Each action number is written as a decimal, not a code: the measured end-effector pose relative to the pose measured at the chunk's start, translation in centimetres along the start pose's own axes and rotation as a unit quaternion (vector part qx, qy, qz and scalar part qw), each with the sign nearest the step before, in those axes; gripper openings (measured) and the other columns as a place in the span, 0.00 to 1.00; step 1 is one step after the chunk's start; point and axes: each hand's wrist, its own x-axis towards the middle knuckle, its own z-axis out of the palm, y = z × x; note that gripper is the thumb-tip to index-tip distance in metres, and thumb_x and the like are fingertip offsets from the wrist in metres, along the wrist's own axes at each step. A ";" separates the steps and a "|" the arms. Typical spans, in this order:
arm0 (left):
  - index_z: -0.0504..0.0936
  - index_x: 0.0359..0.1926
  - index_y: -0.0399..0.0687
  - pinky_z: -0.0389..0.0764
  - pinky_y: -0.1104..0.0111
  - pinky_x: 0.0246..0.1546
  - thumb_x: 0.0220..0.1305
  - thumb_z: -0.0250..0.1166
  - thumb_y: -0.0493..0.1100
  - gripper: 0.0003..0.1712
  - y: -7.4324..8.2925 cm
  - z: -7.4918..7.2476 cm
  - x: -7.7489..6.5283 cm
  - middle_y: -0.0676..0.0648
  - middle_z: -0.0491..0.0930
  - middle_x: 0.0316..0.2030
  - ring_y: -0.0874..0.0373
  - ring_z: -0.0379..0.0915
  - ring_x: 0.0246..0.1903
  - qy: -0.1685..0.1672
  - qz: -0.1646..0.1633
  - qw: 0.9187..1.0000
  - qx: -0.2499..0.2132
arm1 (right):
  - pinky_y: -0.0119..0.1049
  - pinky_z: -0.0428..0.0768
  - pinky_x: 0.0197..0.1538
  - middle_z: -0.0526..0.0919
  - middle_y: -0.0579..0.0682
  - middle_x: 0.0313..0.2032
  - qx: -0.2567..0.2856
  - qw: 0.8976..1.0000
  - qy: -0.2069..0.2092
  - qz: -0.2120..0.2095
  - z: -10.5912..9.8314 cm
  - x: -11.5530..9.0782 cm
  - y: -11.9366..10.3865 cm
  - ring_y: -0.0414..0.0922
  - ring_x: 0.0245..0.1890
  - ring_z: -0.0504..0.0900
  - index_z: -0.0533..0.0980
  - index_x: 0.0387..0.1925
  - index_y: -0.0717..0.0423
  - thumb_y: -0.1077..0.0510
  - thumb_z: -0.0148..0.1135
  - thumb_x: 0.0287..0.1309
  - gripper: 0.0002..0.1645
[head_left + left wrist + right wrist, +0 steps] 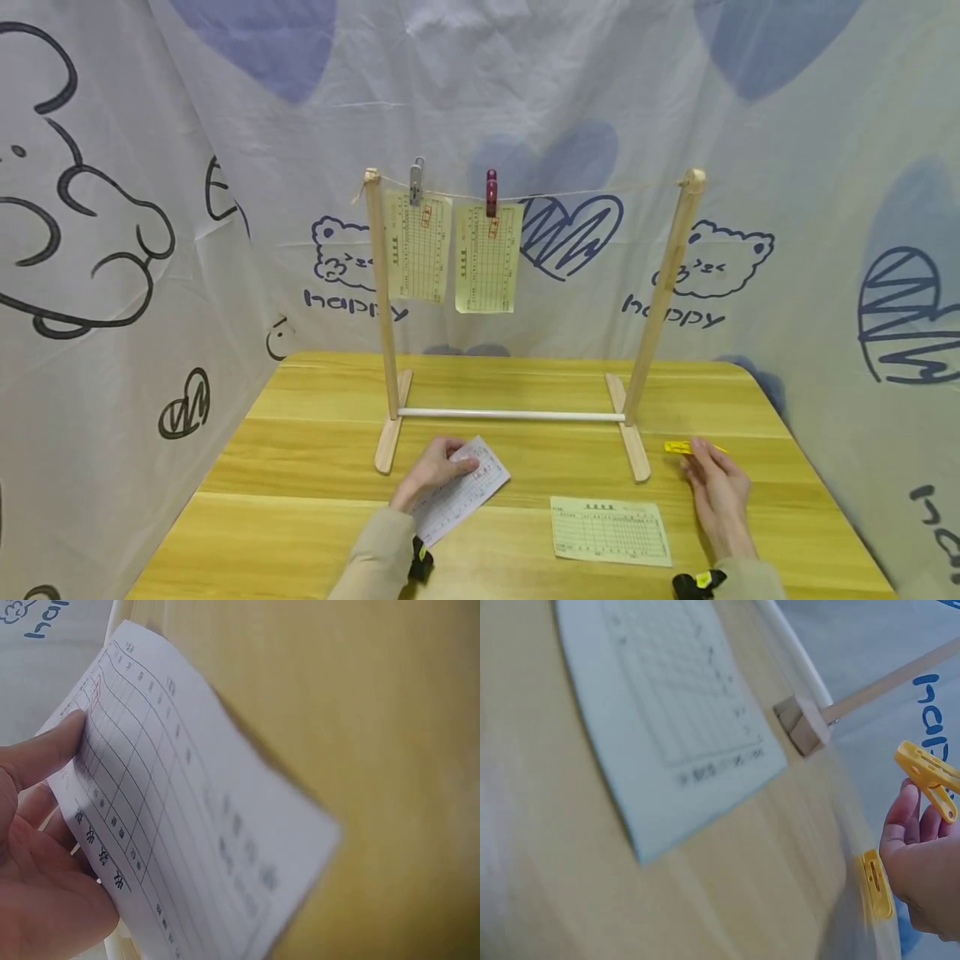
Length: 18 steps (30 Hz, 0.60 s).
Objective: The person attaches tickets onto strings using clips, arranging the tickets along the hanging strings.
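My left hand (433, 473) pinches a white printed form (459, 496) by its edge, thumb on top. Seen from the left wrist, the form (172, 787) tilts up over the table and bends slightly. On the right, my right hand (722, 496) grips a yellow clothespin (928, 774) between thumb and fingers. A second yellow clothespin (876, 885) lies on the table beside that hand. Between the hands a pale green form (611, 532) lies flat on the tabletop.
A wooden frame (660, 308) with a white crossbar (510, 414) stands behind the hands. From its string hang two pale green forms, one under a grey clothespin (416, 182), the other under a dark red clothespin (491, 193). Printed cloth (480, 75) surrounds the table (300, 467).
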 end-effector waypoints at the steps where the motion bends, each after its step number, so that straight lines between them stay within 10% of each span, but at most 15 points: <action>1: 0.82 0.50 0.29 0.74 0.73 0.27 0.66 0.67 0.37 0.16 0.0 0.0 0.0 0.39 0.85 0.36 0.60 0.74 0.27 0.002 0.002 1.000 0.002 | 0.30 0.84 0.36 0.88 0.43 0.34 0.017 1.000 -0.002 0.004 0.1 0.0 -0.1 0.36 0.34 0.85 0.85 0.34 0.52 0.63 0.68 0.61 0.03; 18: 0.85 0.45 0.34 0.75 0.72 0.29 0.70 0.64 0.43 0.14 0.3 0.0 0.2 0.42 0.85 0.34 0.58 0.76 0.28 0.031 0.006 0.999 0.003 | 0.31 0.83 0.37 0.84 0.44 0.39 0.090 0.996 -0.005 0.000 1.3 -0.8 -0.3 0.39 0.35 0.82 0.84 0.44 0.55 0.62 0.67 0.61 0.09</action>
